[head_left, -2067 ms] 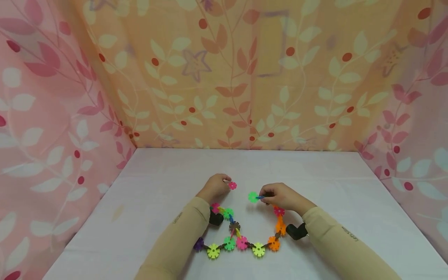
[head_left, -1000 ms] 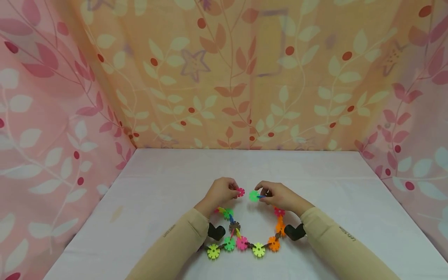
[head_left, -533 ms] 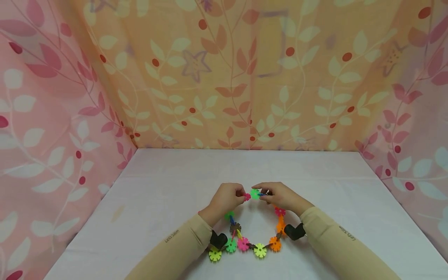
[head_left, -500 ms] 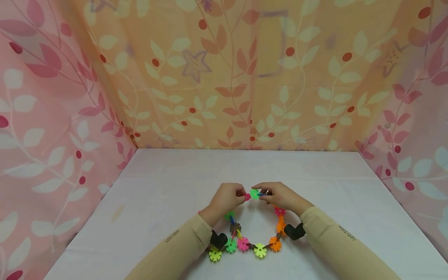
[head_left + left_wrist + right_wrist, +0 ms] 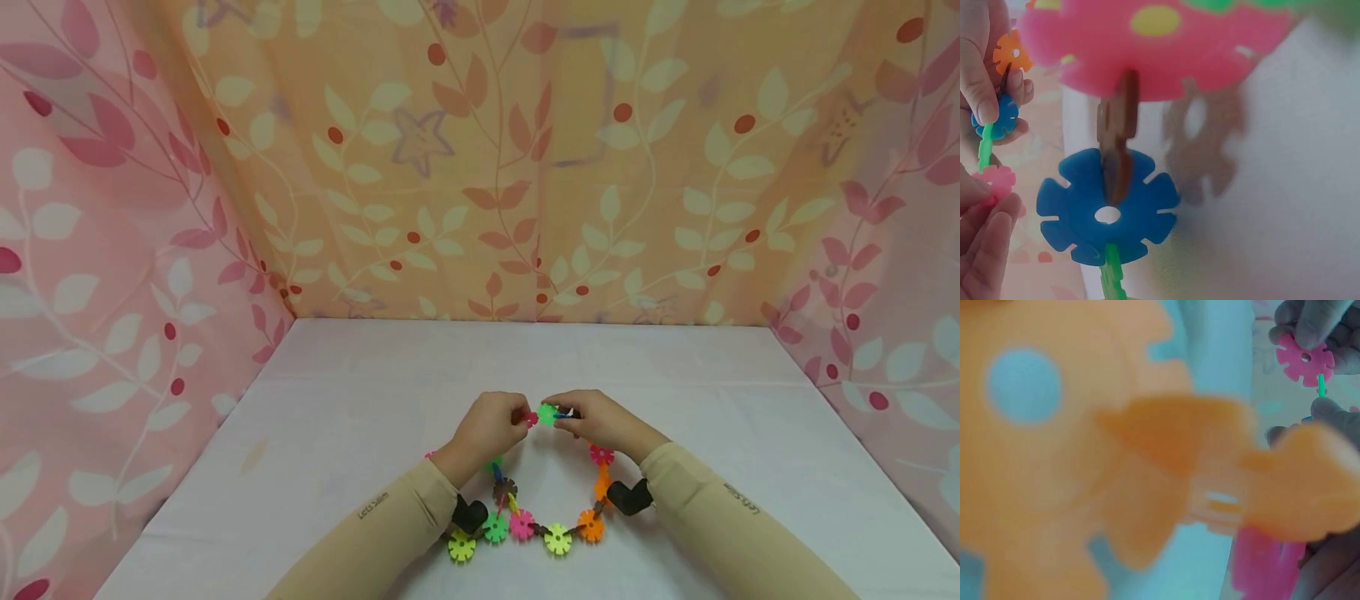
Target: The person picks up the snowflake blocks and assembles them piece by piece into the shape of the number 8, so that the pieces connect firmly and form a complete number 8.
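Observation:
My left hand (image 5: 489, 427) pinches a pink snowflake disc (image 5: 1300, 361) between thumb and fingers. Opposite it, my right hand (image 5: 606, 421) grips a blue snowflake disc (image 5: 1005, 119), mostly hidden in the head view. Between the hands, a bright green snowflake disc (image 5: 547, 414) is slotted into the blue one. In both wrist views it shows edge-on, its far end right at the pink disc's rim. An orange disc (image 5: 1012, 52) is linked beyond the blue one. Below, a chain of coloured discs curves across the table, including a lime disc (image 5: 557, 539) and an orange disc (image 5: 591, 526).
A white-covered table (image 5: 360, 358) lies under everything. Floral cloth (image 5: 480, 167) hangs behind and at both sides. Black wrist cameras, such as the left one (image 5: 471, 514), hang close above the chain. Part of the chain is hidden behind the left forearm.
My left hand has moved right with the pink disc until it meets the green disc. My right hand has stayed nearly in place, its index finger now at the green disc's upper edge.

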Available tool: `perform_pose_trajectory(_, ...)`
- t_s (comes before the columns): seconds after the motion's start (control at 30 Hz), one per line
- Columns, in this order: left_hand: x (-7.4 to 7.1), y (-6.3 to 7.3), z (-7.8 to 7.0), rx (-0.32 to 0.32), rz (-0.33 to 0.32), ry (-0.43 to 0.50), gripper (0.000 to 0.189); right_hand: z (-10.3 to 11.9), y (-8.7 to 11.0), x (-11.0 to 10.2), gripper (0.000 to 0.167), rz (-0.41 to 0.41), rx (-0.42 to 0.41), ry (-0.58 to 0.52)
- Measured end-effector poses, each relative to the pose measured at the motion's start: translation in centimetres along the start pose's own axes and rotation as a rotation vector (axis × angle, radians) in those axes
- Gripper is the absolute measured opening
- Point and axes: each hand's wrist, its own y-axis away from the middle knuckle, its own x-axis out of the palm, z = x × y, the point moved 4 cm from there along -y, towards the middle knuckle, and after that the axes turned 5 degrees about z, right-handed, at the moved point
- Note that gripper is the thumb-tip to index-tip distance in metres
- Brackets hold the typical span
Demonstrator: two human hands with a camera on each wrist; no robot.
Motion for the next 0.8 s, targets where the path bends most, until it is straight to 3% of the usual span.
perform_pose_trajectory(0.23, 0.1, 0.0, 0.3, -0.019, 0.006, 0.023, 0.007, -0.2, 0.1, -0.1, 0.035, -0.015, 0.001, -0.011)
perform_pose_trajectory(0.47, 0.0, 0.0, -0.2, 0.040, -0.027, -0.027, 0.004, -0.1, -0.1, 0.0, 0.033, -0.016, 0.017, -0.005)
perform_pose_trajectory(0.8, -0.2, 0.0, -1.2, 0.135, -0.033, -0.121, 0.011, 0.5, -0.1, 0.2, 0.034, 0.017, -0.035, 0.020)
